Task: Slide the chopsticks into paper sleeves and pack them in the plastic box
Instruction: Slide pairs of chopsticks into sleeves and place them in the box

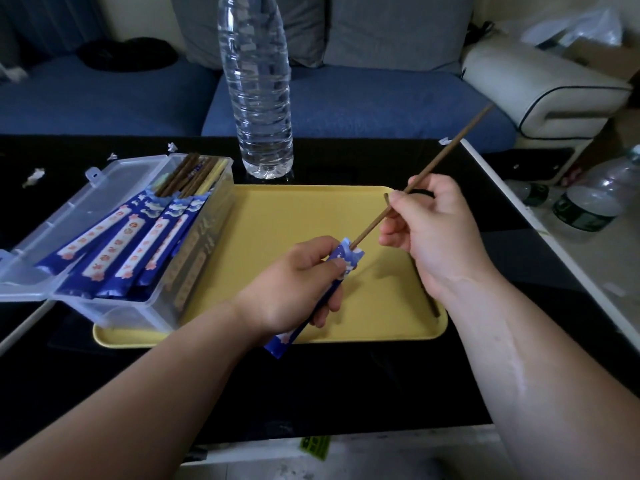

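My left hand [294, 285] grips a blue paper sleeve [341, 258] above the yellow tray [294, 216]. My right hand [433, 220] pinches a brown chopstick [446, 150] whose lower tip sits in the sleeve's open mouth. A second chopstick [433, 308] lies on the tray under my right hand, mostly hidden. The clear plastic box [138, 306] stands open at the tray's left end. It holds several sleeved chopsticks [138, 244], with bare chopstick ends [194, 174] sticking out at the back.
A tall clear water bottle [258, 88] stands just behind the tray. Paper scraps [34, 174] lie on the black table at the left. More bottles [588, 199] sit on the white surface to the right. A blue sofa [346, 105] is behind the table.
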